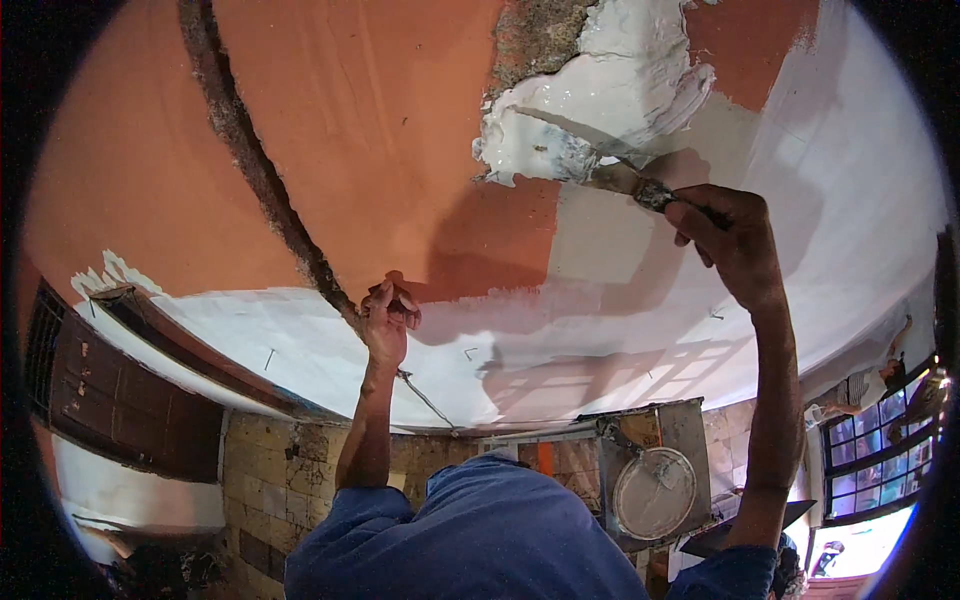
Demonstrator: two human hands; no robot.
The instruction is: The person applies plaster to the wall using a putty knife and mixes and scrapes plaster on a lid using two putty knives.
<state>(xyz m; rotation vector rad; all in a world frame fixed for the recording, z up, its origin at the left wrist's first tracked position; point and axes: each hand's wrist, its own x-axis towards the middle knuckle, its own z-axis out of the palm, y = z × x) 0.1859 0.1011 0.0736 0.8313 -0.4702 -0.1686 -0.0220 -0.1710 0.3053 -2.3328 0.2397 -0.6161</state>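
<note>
My right hand (722, 225) grips a putty knife (652, 193), its wide blade pressed at a patch of wet white filler (630, 60) spread over bare rough masonry in the orange-painted wall (380, 150). Filler smears the blade. My left hand (388, 325) is raised lower on the wall, beside a long dark chased channel (270, 190) that runs down from the top. Its fingers are curled; I cannot make out what, if anything, they hold. A thin conduit or cable (425, 398) continues below that hand. The wall’s lower band is painted white.
A round pan (652, 490) rests on a grey board below. Tiled floor (258, 470) runs along the wall’s foot. A dark wooden door (135, 390) is at left, a barred window (880, 450) at right. Another person (860, 390) works at far right; another’s arm (120, 545) shows low left.
</note>
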